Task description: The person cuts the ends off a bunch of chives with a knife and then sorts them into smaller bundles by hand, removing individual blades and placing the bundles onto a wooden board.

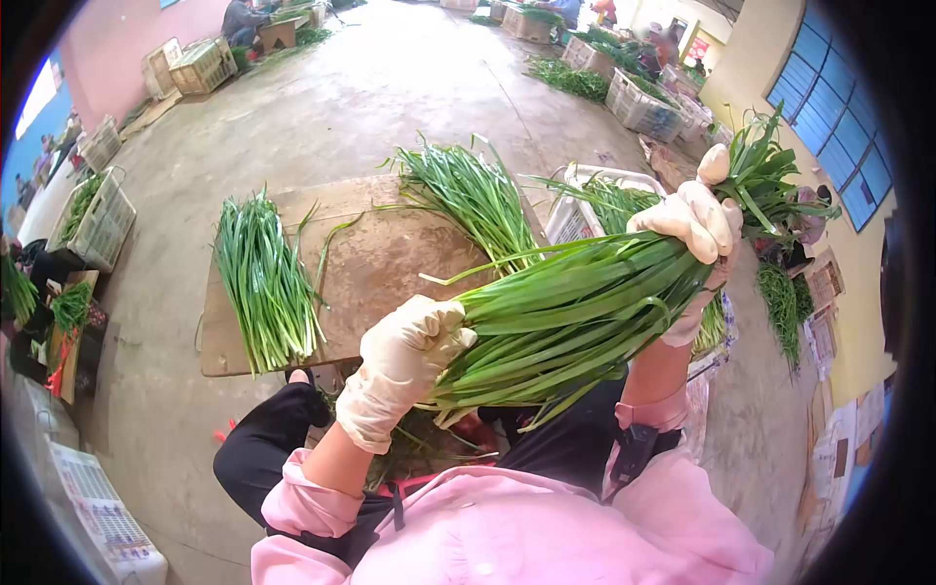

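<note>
A large bunch of garlic chives stretches across in front of me, above my lap. My right hand, in a pale glove, is wrapped round the bunch towards its right end, with leafy tips spilling out beyond it. At the other end my left hand, also gloved, is closed against the chives, its fingers curled in; part of its grip is hidden. On the wooden board lie one chive pile at the left and another chive pile at the back right.
Beside the board at the right stands a white plastic crate with more chives. Another crate of greens is at the left. People and more crates line the far floor. A blue window is in the right wall.
</note>
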`<state>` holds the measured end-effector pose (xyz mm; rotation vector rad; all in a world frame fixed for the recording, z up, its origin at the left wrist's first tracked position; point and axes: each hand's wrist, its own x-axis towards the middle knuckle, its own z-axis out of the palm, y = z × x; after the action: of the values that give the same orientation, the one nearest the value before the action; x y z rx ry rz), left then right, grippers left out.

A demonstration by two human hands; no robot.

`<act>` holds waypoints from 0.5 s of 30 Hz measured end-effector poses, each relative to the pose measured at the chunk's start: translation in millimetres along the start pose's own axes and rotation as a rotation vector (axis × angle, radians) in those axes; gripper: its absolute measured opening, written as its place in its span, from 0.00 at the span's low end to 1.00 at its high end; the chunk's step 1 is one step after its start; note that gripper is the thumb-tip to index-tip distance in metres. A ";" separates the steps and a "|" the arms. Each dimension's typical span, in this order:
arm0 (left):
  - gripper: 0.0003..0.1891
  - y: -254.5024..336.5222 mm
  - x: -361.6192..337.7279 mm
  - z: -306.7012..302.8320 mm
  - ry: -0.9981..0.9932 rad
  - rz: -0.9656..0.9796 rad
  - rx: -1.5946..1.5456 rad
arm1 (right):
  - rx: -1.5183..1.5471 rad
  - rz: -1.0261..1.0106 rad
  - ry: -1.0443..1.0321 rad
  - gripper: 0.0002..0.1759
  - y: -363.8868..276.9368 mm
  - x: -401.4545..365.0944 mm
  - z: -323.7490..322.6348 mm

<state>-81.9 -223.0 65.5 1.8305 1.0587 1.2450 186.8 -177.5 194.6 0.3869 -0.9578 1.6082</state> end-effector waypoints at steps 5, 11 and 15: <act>0.10 -3.6 0.1 -1.3 -0.019 0.139 -0.030 | -0.002 0.077 -0.098 0.26 -9.1 0.7 -19.9; 0.11 -10.9 1.5 -7.0 -0.161 0.180 0.046 | 0.010 0.020 0.001 0.27 6.6 0.0 -1.8; 0.11 -20.4 2.0 -7.6 -0.205 0.250 -0.085 | -0.030 0.051 -0.061 0.24 1.8 0.0 -9.9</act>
<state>-93.7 -211.6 51.1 2.0195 0.6712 1.1913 187.6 -170.0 187.9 0.3949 -1.0444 1.6341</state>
